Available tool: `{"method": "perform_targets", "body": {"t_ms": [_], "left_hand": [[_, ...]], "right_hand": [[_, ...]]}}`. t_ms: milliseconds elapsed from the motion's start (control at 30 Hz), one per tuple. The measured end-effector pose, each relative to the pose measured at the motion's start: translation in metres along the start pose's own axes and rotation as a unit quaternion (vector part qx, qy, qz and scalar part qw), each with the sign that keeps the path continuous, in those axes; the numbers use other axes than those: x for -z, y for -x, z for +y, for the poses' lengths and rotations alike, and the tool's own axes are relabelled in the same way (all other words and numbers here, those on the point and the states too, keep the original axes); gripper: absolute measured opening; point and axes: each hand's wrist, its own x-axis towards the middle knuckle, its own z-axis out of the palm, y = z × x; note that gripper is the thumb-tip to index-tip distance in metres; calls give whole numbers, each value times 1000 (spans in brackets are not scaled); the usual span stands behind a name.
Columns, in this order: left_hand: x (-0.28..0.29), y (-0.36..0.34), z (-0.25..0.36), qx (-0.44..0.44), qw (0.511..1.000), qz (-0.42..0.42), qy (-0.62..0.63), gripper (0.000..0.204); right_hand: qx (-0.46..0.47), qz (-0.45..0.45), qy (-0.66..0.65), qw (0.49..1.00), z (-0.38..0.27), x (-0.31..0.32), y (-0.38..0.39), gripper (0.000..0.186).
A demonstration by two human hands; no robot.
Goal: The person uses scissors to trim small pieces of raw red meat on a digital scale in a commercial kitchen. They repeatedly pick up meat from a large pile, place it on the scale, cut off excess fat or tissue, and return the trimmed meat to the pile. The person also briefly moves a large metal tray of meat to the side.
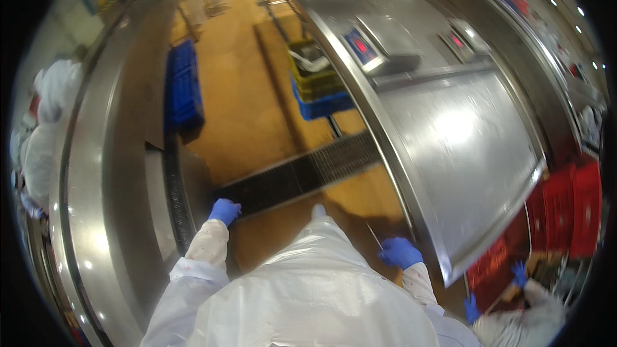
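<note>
Low in the view, my left hand (225, 211) in a blue glove has curled fingers; what they hold, if anything, is hidden. My right hand (400, 252), also gloved blue, is closed around a thin knife (373, 232) whose blade points up and left. It is beside the rim of a steel table (459, 173) on my right. My white apron (302, 289) fills the bottom middle, above an orange floor (231, 122) crossed by a dark drain grate (276, 189).
A steel structure (96, 186) lines my left. Ahead are blue crates (184, 87) and stacked yellow and blue crates (321, 90). Weighing scales (379, 45) sit on the table. Red bins (572, 205) stand right, near a co-worker's blue-gloved hands (519, 273). People in white (45, 128) are left and ahead.
</note>
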Motion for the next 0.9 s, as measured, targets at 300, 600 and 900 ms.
{"method": "perform_targets", "body": {"t_ms": [300, 600, 900], "left_hand": [[98, -49, -23, 143, 980, 70, 115, 24], [131, -252, -89, 0, 975, -135, -175, 25], [382, -593, 235, 29, 982, -28, 182, 22]], "right_hand": [[191, -48, 141, 970, -283, 162, -212, 22], [219, -99, 31, 970, -485, 257, -374, 25], [297, 74, -365, 879, -604, 413, -453, 33]]}}
